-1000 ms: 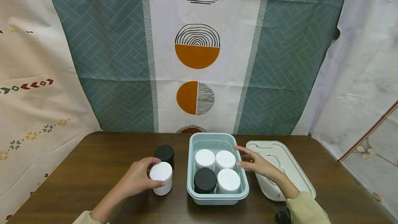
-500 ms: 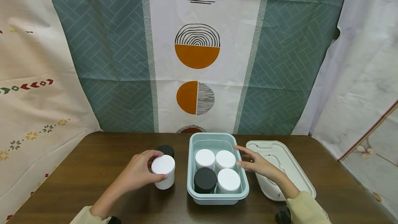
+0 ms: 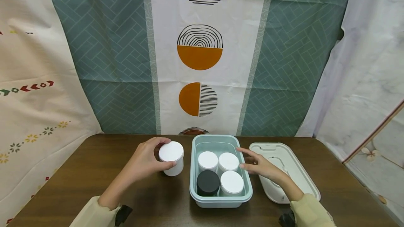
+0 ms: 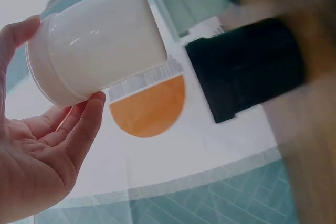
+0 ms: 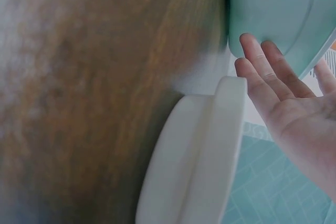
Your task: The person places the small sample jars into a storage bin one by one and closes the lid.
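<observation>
My left hand [image 3: 146, 159] grips a white lidded jar [image 3: 172, 152] near its top, with the thumb on one side and fingers on the other. In the left wrist view the jar hangs clear of the table, and a black jar [image 4: 247, 72] stands close by. The white jar hides that black jar in the head view. My right hand [image 3: 260, 165] has its fingers extended at the right rim of a pale blue bin [image 3: 219, 204]. Inside the bin are three white jars, one at the front right [image 3: 231, 182], and a black jar [image 3: 208, 183] at the front left.
An off-white bin lid [image 3: 300, 176] lies on the brown table [image 3: 151, 202], right of the bin and under my right forearm. A patterned curtain [image 3: 202, 59] hangs behind the table's far edge. Pale cloths hang at both sides.
My left hand has carried the white jar up and away from me, slightly rightward, now covering the black jar in the head view. My right hand stays at the bin's rim.
</observation>
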`<state>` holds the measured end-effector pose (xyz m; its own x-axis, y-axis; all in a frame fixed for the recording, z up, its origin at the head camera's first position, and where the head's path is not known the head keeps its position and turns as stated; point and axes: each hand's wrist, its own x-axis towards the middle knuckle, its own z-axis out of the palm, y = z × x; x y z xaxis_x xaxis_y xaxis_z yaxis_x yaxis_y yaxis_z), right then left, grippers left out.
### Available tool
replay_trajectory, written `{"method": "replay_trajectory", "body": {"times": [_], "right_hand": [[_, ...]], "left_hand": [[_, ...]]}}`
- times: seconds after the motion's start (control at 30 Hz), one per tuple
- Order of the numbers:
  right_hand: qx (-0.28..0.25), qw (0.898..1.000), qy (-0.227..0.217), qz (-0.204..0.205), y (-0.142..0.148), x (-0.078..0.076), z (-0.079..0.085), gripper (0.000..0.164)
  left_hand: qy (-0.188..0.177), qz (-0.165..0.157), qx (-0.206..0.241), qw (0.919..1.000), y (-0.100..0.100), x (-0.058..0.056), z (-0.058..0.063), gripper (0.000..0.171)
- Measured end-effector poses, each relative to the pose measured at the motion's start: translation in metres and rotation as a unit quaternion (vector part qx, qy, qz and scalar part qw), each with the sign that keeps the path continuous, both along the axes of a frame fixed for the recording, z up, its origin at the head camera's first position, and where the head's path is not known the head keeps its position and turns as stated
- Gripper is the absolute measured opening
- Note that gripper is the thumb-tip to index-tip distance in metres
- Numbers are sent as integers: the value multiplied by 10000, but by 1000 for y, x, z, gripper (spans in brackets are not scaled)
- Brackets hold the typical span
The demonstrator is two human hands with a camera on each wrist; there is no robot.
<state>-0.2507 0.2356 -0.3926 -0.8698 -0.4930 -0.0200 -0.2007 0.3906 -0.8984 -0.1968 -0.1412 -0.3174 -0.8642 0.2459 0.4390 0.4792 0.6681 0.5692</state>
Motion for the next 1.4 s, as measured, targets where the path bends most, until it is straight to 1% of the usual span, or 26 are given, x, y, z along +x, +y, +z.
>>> {"method": "replay_trajectory", "body": {"times": [0.07, 0.17, 0.27, 0.43, 0.53, 0.73, 0.9, 1.03, 1.1, 1.23, 1.4], "right_hand": [[-13, 10000, 2, 19, 1, 0, 0, 61], [-35, 10000, -16, -2, 1, 0, -1, 61], [-39, 10000, -52, -48, 0, -1, -3, 61], [-36, 9999, -77, -100, 0, -3, -4, 60], [4, 9999, -76, -115, 0, -3, -4, 60], [66, 9999, -41, -147, 0, -2, -3, 60], [30, 9999, -100, -136, 0, -2, -3, 60], [38, 9998, -131, -141, -1, -2, -4, 60], [62, 9998, -112, -167, 0, -3, -3, 61], [86, 9996, -126, -219, 0, -2, -2, 60], [56, 9997, -172, -175, -1, 0, -1, 61]], "left_hand": [[47, -11, 13, 10000, 5, -2, 5, 54], [25, -58, 112, 9999, 13, -6, 12, 53], [-4, -134, 254, 9996, 22, -10, 16, 53], [74, -246, 447, 9987, 36, -16, 23, 55], [65, -284, 521, 9982, 45, -21, 26, 55], [-25, -424, 700, 9966, 65, -32, 27, 57], [-50, -650, 863, 9941, 83, -45, 22, 58], [-110, -714, 880, 9935, 94, -53, 15, 59], [-83, -728, 833, 9938, 99, -57, 12, 58], [-58, -699, 595, 9958, 109, -64, 5, 59], [-213, -764, 451, 9958, 119, -71, -5, 60]]}}
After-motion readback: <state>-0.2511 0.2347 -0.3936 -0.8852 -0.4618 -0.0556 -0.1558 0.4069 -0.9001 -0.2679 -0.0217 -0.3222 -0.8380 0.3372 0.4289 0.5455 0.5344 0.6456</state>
